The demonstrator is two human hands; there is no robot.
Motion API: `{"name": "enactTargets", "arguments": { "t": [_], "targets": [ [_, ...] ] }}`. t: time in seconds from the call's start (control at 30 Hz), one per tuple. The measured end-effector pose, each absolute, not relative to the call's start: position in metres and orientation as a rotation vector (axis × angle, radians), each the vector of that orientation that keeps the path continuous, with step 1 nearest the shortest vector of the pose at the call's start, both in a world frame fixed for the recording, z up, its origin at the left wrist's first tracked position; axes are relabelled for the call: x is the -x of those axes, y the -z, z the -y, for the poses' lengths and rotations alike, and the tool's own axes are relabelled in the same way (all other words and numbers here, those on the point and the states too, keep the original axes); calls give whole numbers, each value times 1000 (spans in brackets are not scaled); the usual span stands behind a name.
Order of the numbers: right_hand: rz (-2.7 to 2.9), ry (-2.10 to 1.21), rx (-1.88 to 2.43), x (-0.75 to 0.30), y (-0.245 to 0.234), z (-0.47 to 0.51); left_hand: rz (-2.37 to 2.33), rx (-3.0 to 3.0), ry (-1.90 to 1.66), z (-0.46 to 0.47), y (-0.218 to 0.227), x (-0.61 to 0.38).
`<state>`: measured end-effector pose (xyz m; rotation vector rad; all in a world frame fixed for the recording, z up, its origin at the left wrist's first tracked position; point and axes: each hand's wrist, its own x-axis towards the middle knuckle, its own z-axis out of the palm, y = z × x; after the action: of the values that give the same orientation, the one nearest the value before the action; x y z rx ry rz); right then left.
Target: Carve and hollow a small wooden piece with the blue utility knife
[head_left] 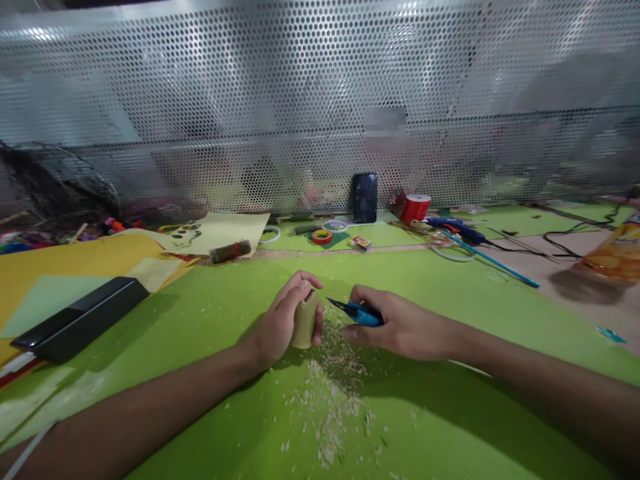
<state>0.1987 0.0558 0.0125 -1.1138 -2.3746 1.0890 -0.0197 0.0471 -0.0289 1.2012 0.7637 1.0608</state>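
Bamboo-coloured cylinder (304, 321), short and pale, stands roughly upright on the green bench (200, 373) near the middle of the scene, close to the person. Its place seems chosen so that the waste falls clear: a spread of pale shavings (333, 400) lies on the sheet just right of it and trails toward the near edge.

Left hand (283, 320) is curled around the cylinder from the left, fingers over the top and thumb at the near side, gripping it firmly so it stays steady against the bench. Right hand (400, 327) is closed around blue-handled snips (356, 311), whose dark point aims left at the cylinder's upper side; whether the tip touches the cylinder I cannot tell. Holding the piece with one hand and bringing the blade in from the other side keeps the left fingers mostly away from the edge.

At the near left a black flat case (80, 320) lies on yellow paper (60, 267). Farther off, along the perforated metal screen (320, 100), stand a dark phone (365, 197) propped upright, a red spool (415, 208), tape rolls (323, 235) and a blue glue gun (457, 229), all well apart from the hands. An orange packet (617, 253) sits at the far right.
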Motion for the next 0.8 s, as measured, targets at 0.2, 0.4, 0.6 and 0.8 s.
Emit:
{"name": "enactTargets", "arguments": {
  "t": [0.2, 0.4, 0.6, 0.8],
  "targets": [
    [2341, -993, 1075, -207, -12, -64, -637, -1186, -1117, -46, 30, 19],
    [2295, -1079, 1122, -203, -21, -52, -682, -1323, -1134, -44, 34, 19],
    [2430, -950, 1080, -199, -22, -43, -816, -1469, -1073, -33, 27, 19],
    [2457, -863, 1108, -199, -16, -44, -893, -1578, -974, -25, 14, 18]
  ]
}}
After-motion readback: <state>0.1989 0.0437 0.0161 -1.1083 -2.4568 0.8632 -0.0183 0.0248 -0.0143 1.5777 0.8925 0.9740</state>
